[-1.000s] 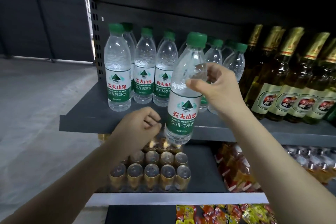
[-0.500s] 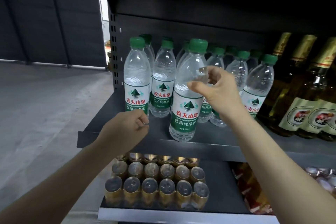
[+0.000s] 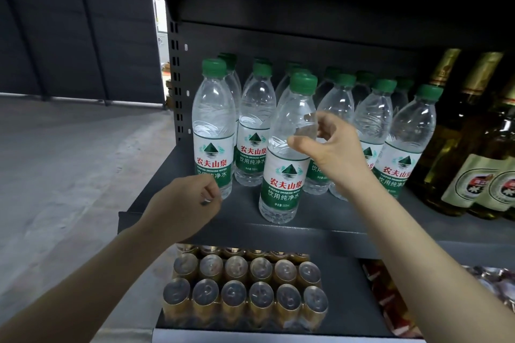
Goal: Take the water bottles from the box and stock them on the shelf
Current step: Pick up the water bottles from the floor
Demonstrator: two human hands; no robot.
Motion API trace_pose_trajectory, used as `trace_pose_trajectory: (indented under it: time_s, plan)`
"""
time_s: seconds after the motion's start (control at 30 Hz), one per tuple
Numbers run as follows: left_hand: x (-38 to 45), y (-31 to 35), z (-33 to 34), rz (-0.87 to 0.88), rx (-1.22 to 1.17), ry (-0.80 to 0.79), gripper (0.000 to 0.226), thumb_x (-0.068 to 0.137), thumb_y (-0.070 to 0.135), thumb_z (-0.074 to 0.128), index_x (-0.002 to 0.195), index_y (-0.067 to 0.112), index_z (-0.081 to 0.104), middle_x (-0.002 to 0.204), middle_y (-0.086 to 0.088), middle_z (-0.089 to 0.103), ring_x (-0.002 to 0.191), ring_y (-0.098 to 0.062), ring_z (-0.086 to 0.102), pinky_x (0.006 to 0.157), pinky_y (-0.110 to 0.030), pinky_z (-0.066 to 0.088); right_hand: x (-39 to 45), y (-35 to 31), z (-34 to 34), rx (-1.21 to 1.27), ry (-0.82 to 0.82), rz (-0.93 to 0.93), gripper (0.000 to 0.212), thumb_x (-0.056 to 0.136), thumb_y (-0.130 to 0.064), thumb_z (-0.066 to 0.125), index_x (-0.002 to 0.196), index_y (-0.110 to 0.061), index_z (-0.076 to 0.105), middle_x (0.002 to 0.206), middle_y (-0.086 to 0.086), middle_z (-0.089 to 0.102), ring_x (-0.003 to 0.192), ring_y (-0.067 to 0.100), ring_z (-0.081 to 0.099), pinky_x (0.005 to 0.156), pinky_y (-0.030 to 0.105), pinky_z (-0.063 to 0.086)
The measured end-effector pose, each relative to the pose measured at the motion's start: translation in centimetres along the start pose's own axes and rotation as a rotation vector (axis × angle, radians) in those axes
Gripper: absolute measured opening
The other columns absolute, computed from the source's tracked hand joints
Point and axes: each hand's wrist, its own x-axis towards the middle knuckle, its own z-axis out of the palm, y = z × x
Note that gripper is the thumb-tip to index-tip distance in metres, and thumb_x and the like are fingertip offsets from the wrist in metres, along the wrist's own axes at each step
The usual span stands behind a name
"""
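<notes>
- On the dark metal shelf (image 3: 328,220), near its front edge, a water bottle (image 3: 287,159) with a green cap stands upright, its base on the shelf board.
- Right hand (image 3: 331,153) curls round that bottle's clear shoulder, thumb at the front and fingers wrapped behind, above the green-and-white label.
- Left hand (image 3: 181,206) hovers over the shelf's front-left corner, fingers curled into a loose fist; a small dark item shows at the fingertips, too unclear to name, and whether it is pinched cannot be told.
- Rows of matching stocked bottles (image 3: 253,125) fill the shelf behind the held one, running from the left upright toward the middle; one stands just beside the left hand.
- Amber glass bottles (image 3: 473,175) with gold foil necks occupy the shelf's right end, just beside the water.
- Below, gold-sided cans (image 3: 245,289) sit packed in rows on the lower shelf, with red packets (image 3: 387,295) to their right.
</notes>
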Motion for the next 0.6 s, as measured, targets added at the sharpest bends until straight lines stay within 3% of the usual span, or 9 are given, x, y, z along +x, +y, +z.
trace_pose_trajectory:
  time_s: [0.17,0.43,0.6]
  plan:
    - [0.2,-0.3,0.1,0.002,0.000,-0.011,0.008,0.085,0.017,0.064,0.092,0.013,0.064,0.101,0.003,0.067,0.086,-0.010,0.058,0.077,-0.029,0.054,-0.2,0.2,-0.5,-0.018,-0.041,-0.013,0.034,0.075,-0.009,0.074,0.106,-0.009,0.061,0.099,0.004,0.067,0.080,0.008,0.055,0.069,0.005,0.045]
    - [0.2,-0.5,-0.3,-0.050,-0.022,-0.005,0.006,0.085,0.016,0.062,0.090,0.014,0.064,0.085,0.008,0.061,0.077,-0.009,0.055,0.077,-0.035,0.054,-1.6,0.6,-0.6,-0.072,0.000,-0.050,0.052,0.073,-0.007,0.076,0.116,-0.023,0.050,0.103,-0.012,0.059,0.082,-0.010,0.055,0.069,0.007,0.047]
    - [0.4,-0.9,-0.7,-0.098,-0.020,-0.010,0.007,0.084,0.015,0.061,0.090,0.019,0.060,0.079,0.013,0.058,0.081,-0.012,0.058,0.078,-0.034,0.053,-2.9,2.2,-0.1,-0.048,0.023,-0.033,0.065,0.070,0.002,0.075,0.119,-0.026,0.043,0.100,-0.008,0.056,0.078,-0.012,0.054,0.071,0.013,0.050]
